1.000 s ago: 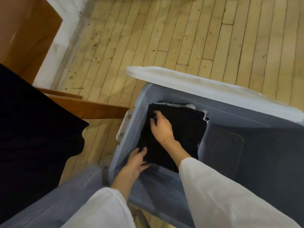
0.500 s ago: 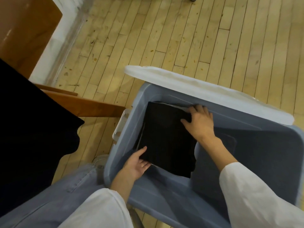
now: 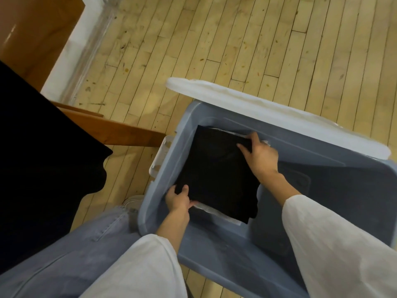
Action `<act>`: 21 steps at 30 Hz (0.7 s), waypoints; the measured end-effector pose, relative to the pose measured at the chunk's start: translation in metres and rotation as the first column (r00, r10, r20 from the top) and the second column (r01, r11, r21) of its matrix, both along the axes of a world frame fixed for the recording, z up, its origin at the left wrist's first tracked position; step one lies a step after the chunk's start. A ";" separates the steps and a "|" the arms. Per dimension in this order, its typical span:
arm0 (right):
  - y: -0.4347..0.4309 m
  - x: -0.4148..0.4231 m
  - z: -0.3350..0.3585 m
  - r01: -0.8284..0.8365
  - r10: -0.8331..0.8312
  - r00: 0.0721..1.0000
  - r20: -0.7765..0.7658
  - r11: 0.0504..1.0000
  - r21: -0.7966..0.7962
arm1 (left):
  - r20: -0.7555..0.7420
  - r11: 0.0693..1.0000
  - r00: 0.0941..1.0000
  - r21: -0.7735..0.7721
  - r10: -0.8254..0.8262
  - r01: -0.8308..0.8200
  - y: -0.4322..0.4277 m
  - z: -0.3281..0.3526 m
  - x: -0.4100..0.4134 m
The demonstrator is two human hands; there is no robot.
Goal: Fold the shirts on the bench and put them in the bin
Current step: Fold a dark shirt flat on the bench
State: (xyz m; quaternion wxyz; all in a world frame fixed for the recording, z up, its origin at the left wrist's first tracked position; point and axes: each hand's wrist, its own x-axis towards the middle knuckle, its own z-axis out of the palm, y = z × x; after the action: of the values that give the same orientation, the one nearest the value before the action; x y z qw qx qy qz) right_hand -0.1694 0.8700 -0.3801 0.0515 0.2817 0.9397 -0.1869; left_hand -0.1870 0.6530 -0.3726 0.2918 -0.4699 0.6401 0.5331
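as a folded black shirt [image 3: 217, 175] lies flat at the left end of the blue bin [image 3: 214, 250], a person squares it up with both hands. the left hand [image 3: 178, 200] pinches its near corner, thumb on top, while the right hand [image 3: 261, 154] curls its fingers over the far edge. under the shirt, a white layer [image 3: 219, 215] peeps out on two sides. the placing step looks all but done. the next move likely calls for letting go without dragging the fold open, then turning to the dark cloth [image 3: 43, 168] draped over the wooden bench [image 3: 120, 131] at left. counted: one bin, one white lid [image 3: 247, 108] resting along its far rim, one black shirt on top, one white layer beneath, one dark cloth, two hands.
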 end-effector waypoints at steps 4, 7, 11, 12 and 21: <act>0.029 0.005 0.010 0.127 -0.068 0.987 0.144 0.884 -0.450 | -0.067 0.973 0.998 -0.228 0.010 -0.025 0.013 -0.003 -0.001; 0.047 0.010 0.016 0.182 -0.057 0.969 0.240 0.821 -0.541 | -0.085 0.717 0.891 -0.630 -0.446 0.299 0.029 0.013 0.025; 0.017 0.018 0.001 0.247 -0.257 0.967 -0.005 0.933 -0.262 | -0.167 0.191 0.098 -0.742 -0.981 0.642 0.052 0.005 0.072; 0.008 0.021 -0.005 0.270 -0.285 0.954 -0.096 0.952 -0.147 | -0.115 0.036 -0.056 -0.675 -0.992 0.737 0.057 0.001 0.074; -0.029 -0.014 -0.058 -0.591 0.595 0.804 0.010 0.796 0.132 | 0.207 -0.429 -0.377 -0.478 -0.903 0.766 0.058 -0.021 0.074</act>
State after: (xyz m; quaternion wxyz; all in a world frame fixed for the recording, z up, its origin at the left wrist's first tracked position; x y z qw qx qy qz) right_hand -0.1831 0.8406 -0.4381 0.0741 -0.0269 0.9913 -0.1050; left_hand -0.1128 0.7108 -0.3936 0.3812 0.2979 0.8744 -0.0361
